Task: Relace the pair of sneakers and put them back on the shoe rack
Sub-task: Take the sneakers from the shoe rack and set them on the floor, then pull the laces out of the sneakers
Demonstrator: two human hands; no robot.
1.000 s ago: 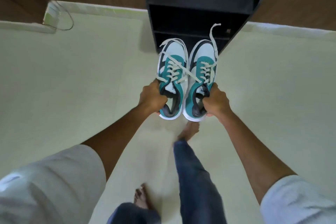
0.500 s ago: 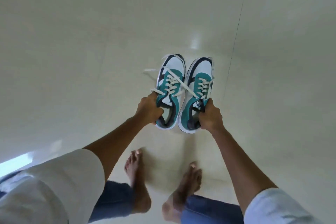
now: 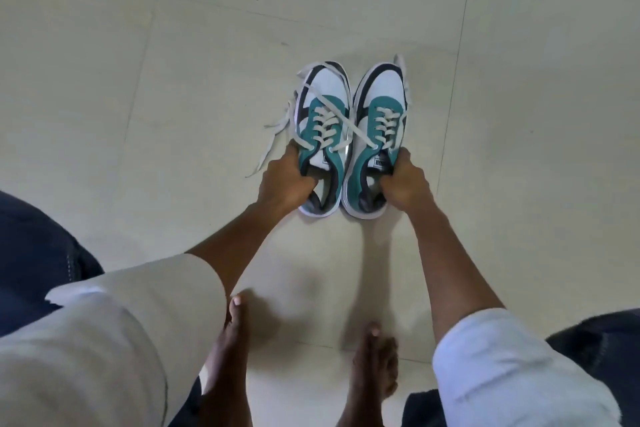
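Nearest to the camera, two bare feet (image 3: pixel 228 350) stand on the pale tiled floor (image 3: pixel 138 114), with dark blue trousers at the bottom corners and light sleeves over both upper arms. Half a second ago the feet were closer together and one was turned sideways; now they are planted apart and both point forward.

Further out, the left hand (image 3: pixel 282 178) grips the collar of the left sneaker (image 3: pixel 322 135), its fingers closed and curled inside the opening. The right hand (image 3: pixel 405 180) holds the right sneaker (image 3: pixel 377 139) in the same way, fingers closed into the heel opening. The two teal, white and dark shoes are side by side, touching along their inner sides, toes pointing away from the person. Before, they were held up in the air; now they appear to rest with their soles on the floor, near a tile joint on the right.

The white laces (image 3: pixel 277 135) are loose. One end lies across both shoes, and other ends trail on the floor to the left of the left sneaker. The dark shoe rack, seen at the top edge earlier, is out of view now.
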